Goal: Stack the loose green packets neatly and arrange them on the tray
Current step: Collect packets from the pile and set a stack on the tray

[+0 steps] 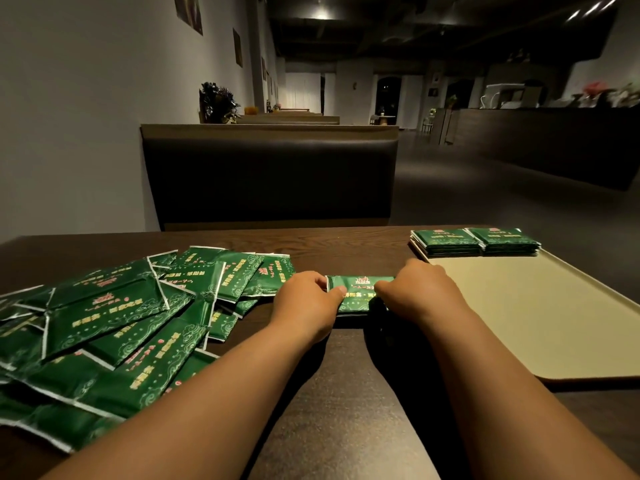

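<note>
With two neat stacks already sitting at the tray's far corner, the left hand and right hand are pinching a small bundle on the table, while a large loose pile is waiting.

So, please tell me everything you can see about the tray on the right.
The tray is flat, rectangular and pale beige, with a low raised rim, and looks like plastic. It lies on the dark wooden table, right of both hands, and its right part runs out of the picture. Two neat stacks of green packets sit side by side at its far edge. The rest of its surface is bare. Neither hand touches it.
</note>
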A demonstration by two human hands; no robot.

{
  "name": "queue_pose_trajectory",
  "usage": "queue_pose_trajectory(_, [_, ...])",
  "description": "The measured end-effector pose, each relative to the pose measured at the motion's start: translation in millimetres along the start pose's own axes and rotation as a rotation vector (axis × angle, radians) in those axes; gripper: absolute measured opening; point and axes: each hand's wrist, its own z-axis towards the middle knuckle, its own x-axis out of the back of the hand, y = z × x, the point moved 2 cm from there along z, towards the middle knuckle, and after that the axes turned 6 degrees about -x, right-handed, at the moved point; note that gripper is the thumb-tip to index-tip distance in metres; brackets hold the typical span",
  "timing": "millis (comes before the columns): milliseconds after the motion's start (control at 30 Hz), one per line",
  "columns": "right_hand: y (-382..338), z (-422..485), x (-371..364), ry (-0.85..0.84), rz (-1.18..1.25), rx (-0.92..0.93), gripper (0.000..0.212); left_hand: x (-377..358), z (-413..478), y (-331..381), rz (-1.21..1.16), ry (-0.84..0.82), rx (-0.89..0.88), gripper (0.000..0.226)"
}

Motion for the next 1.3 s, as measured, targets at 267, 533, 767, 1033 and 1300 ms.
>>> queue_pose_trajectory(267, [-3, 0, -2, -0.099, 0.165, -0.046, 0.053, -3, -3, 0, -0.003, 0.024, 0.008, 0.033])
queue_pose_trajectory(533, [-7, -2, -13, -0.054, 0.379, 0.033, 0.037, 4, -7, -6, -0.129, 0.096, 0.052, 0.027])
queue_pose_trajectory(767, [-16, -10, -13, -0.154, 0.961, 0.194, 0.041, 35, -19, -9, -0.509, 0.246, 0.068, 0.028])
queue_pose_trajectory(1033, [-19, -19, -14, -0.393, 0.948, 0.384, 0.059, 73, -36, -24, -0.42, 0.068, -0.094, 0.066])
queue_pose_trajectory(1300, [-20, -20, -33, -0.483, 0.731, 0.448, 0.042, 63, -41, -39, -0.41, -0.067, -0.095, 0.048])
